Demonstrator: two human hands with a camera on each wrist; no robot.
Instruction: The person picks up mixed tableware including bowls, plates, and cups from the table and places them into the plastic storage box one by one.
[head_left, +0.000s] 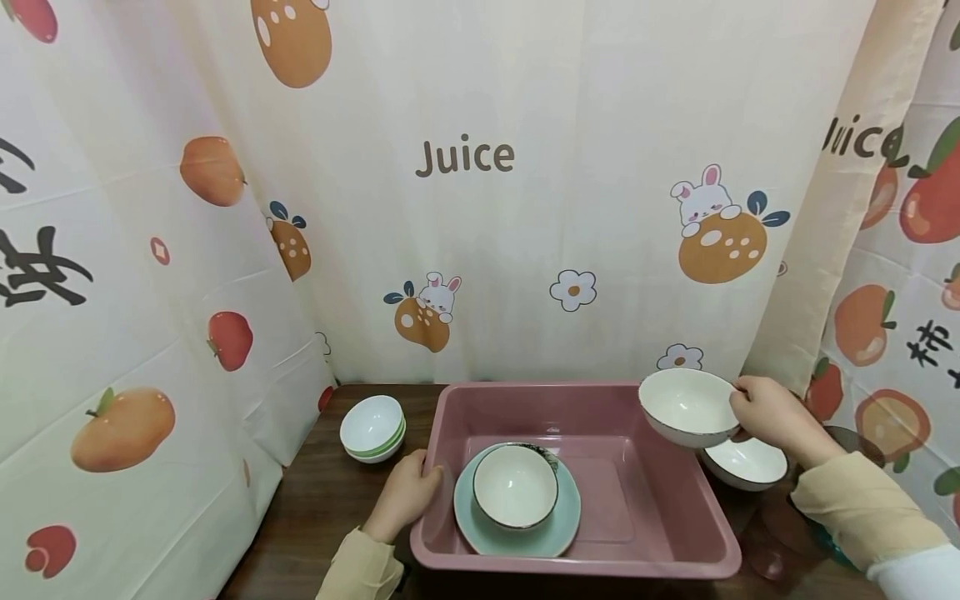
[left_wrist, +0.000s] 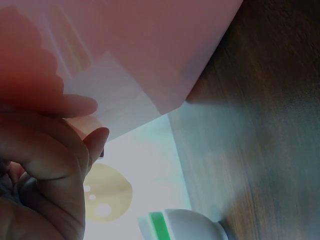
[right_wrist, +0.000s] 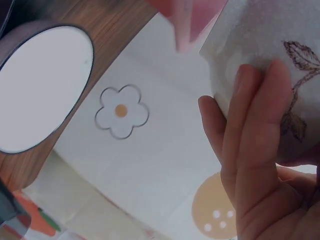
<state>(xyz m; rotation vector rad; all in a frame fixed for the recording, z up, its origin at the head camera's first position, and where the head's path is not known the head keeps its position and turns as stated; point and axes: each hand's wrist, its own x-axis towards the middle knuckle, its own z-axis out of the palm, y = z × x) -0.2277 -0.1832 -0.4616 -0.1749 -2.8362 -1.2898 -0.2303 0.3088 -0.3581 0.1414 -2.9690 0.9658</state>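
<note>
My right hand (head_left: 780,417) pinches the rim of a white bowl (head_left: 686,404) with a dark edge, held over the right rear corner of the pink basin (head_left: 652,565). In the right wrist view its fingers (right_wrist: 255,125) lie along the bowl's outside, beside a brown leaf pattern (right_wrist: 302,57). My left hand (head_left: 405,496) grips the basin's left rim, thumb over the edge; in the left wrist view the hand (left_wrist: 45,155) is curled by the basin's wall (left_wrist: 145,45). Inside the basin a white bowl (head_left: 515,486) stands on a light blue plate (head_left: 551,540).
Stacked small bowls (head_left: 372,427), white and green, stand left of the basin. Another white bowl (head_left: 747,463) sits to its right, partly under the raised one. Dim glass-like items (head_left: 768,562) lie near my right forearm. A printed curtain (head_left: 510,250) hangs behind.
</note>
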